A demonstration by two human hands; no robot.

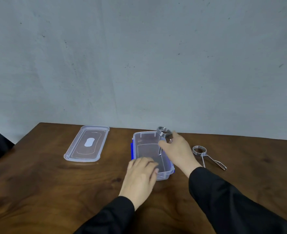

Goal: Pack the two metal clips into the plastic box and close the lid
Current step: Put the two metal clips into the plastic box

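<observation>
Fingers of the right hand [177, 150], just right of the frame's centre, are pinched around a metal clip [164, 137], holding it over the far right corner of the open plastic box [149, 147]. The clip's coiled ring end sticks up above the fingers; its thin wire legs hang down inside the box, and whether they touch the floor cannot be told. The hand is closed narrowly on the clip's middle, and the exact finger placement is blurred.

The left hand [142, 175] rests on the box's near left corner, fingers curled loosely over the rim, apparently steadying it. It holds nothing else.

The box is clear plastic with blue latches on its long sides, and looks empty apart from the clip now entering it. A second metal clip [207, 157] lies flat on the wooden table [38, 183] to the right of the box, near the right forearm, ring end away from the viewer. The clear lid [88, 144] lies well apart to the left.

Judging by looks, the clips are stiff, springy wire: light, hard, smooth and somewhat slippery. A firm pinch at the neck, just below the coil, seems the surest hold. The box looks light and likely to slide, so bracing it makes sense.
</observation>
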